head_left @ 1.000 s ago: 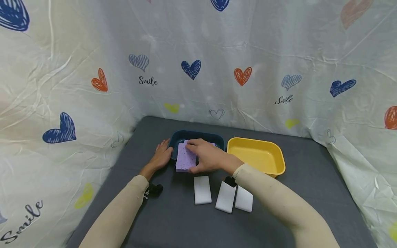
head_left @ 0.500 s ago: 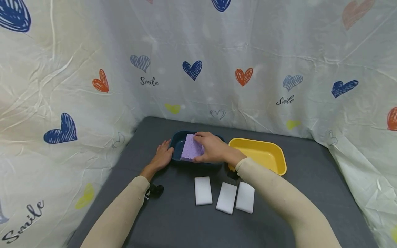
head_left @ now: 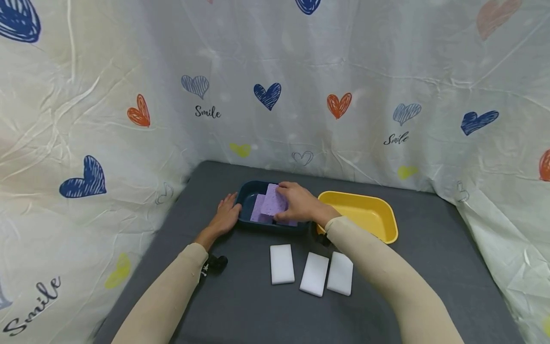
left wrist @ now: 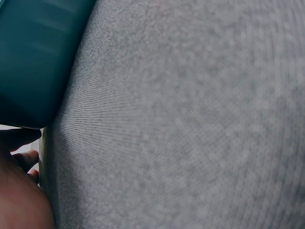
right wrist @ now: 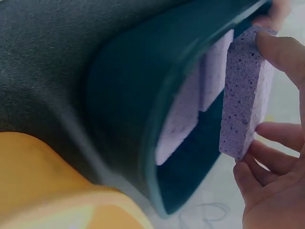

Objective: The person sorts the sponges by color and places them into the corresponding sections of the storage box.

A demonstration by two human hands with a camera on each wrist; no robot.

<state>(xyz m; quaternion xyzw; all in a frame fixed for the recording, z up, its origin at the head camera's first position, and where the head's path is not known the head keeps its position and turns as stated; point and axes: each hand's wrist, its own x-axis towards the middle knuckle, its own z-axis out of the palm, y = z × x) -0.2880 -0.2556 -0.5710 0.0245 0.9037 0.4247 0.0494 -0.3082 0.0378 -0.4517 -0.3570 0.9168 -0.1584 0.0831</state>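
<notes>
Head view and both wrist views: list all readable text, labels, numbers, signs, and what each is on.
"Smile": curtain, left of centre, under a striped heart.
"Smile": curtain, right of centre, under another striped heart.
"Smile": curtain, lower left, slanting upward.
Black wristband, left arm: pale mark, too small to read.
Wrist views: nothing readable.
Purple sponges, teal tray, yellow tray, white blocks: none visible.

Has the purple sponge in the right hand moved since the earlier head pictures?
Yes. In the head view, the held purple sponge has moved rightward and higher in the picture, judged against the yellow tray, now nearer to it.
</notes>
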